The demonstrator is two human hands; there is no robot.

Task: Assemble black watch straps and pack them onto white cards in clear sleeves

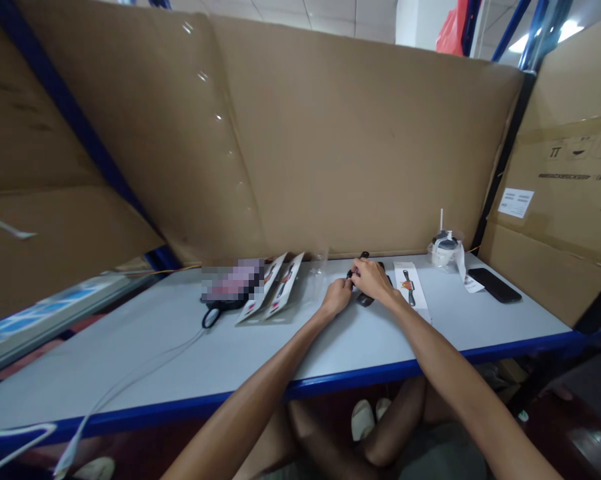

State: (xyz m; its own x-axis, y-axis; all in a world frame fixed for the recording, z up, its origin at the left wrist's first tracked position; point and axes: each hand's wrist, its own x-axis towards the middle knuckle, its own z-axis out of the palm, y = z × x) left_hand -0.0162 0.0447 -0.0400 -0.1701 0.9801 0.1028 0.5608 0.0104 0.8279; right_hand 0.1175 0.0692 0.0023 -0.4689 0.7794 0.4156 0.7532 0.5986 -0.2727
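My left hand (336, 297) and my right hand (373, 279) meet at the back middle of the grey table (190, 353). Both are closed on a small black strap-like item (365, 298), whose ends show above and below my right hand. Its exact shape is mostly hidden by my fingers. Right beside my right hand lies a white package (410, 288) picturing a black band.
Two more white packages (275, 287) lean left of my hands, next to a dark pouch (225, 297) with a white cable (130, 380). A black phone (494, 285) and a bagged white object (445, 250) sit at the right. Cardboard sheets wall the table.
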